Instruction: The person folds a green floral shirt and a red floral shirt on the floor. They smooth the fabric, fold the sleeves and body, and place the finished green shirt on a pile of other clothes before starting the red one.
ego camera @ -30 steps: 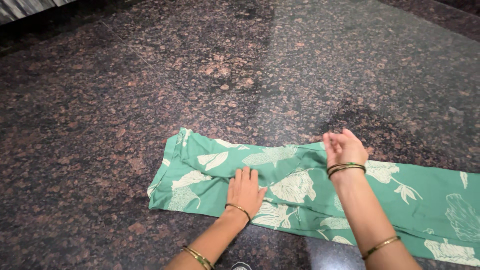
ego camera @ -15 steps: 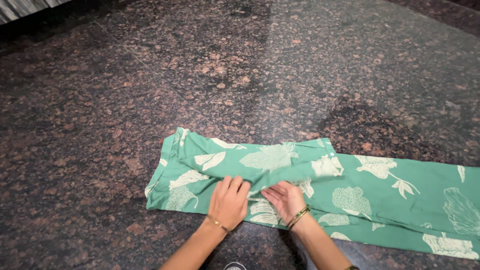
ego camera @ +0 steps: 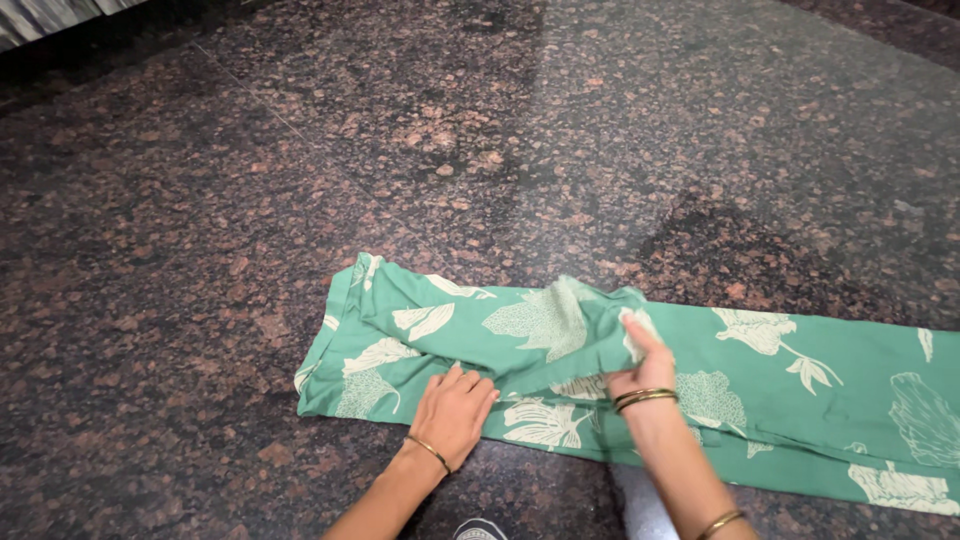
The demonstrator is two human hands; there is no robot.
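I kneel over a polished dark granite floor (ego camera: pixel 300 180), speckled brown and black, with a faint seam running across it and light glaring off its far part. A green cloth garment with cream leaf prints (ego camera: pixel 800 390) lies stretched along it. My left hand (ego camera: pixel 455 410) presses flat on the near edge, fingers together. My right hand (ego camera: pixel 645 365) pinches a raised fold of the fabric.

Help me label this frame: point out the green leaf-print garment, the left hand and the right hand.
green leaf-print garment (ego camera: pixel 800 385), head view, flat part right of the hands.
left hand (ego camera: pixel 455 412), head view, back of the hand.
right hand (ego camera: pixel 643 368), head view, back of the hand.
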